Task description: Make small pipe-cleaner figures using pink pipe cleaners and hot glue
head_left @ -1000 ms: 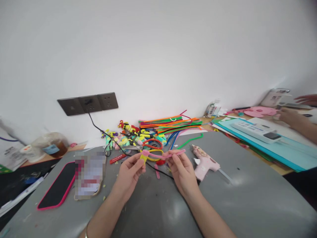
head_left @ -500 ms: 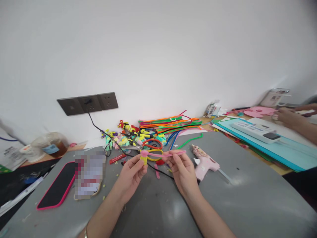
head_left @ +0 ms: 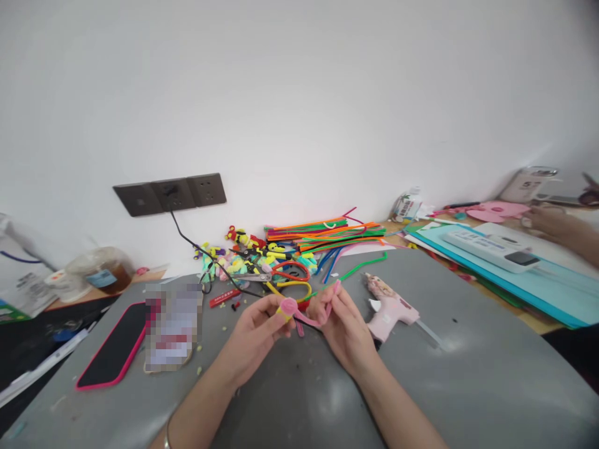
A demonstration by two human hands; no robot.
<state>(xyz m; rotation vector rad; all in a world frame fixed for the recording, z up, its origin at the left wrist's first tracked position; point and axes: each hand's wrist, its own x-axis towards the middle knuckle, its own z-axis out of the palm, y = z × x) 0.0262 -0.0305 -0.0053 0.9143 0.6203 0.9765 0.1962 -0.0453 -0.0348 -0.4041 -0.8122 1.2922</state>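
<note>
Between the fingers of my left hand (head_left: 259, 337) is a small coiled pipe cleaner piece (head_left: 289, 307), pink on top and yellow below. A loose pink pipe cleaner tail (head_left: 314, 322) curves from it over to my right hand (head_left: 347, 327), whose fingers pinch it near its upturned end. Just beyond my hands lie scissors (head_left: 304, 292) with red and yellow handles. A short pink strip (head_left: 300, 328) rests on the table below the tail. Right of my right hand is a pink glue gun (head_left: 389, 310) with a clear stick in its back.
Bundled pipe cleaners (head_left: 322, 235) and small finished figures (head_left: 262, 252) lie along the wall. Two phones, one pink-edged (head_left: 112, 346), are at left. A black cord (head_left: 187, 244) runs from the wall socket across the table. At right, another person's hand (head_left: 550, 223) is above blue folders (head_left: 496, 274).
The coiled piece has tipped so its round pink top faces me. The pink tail, stretched straight before, now sags in a curve with its end turned up. The other person's hand has shifted.
</note>
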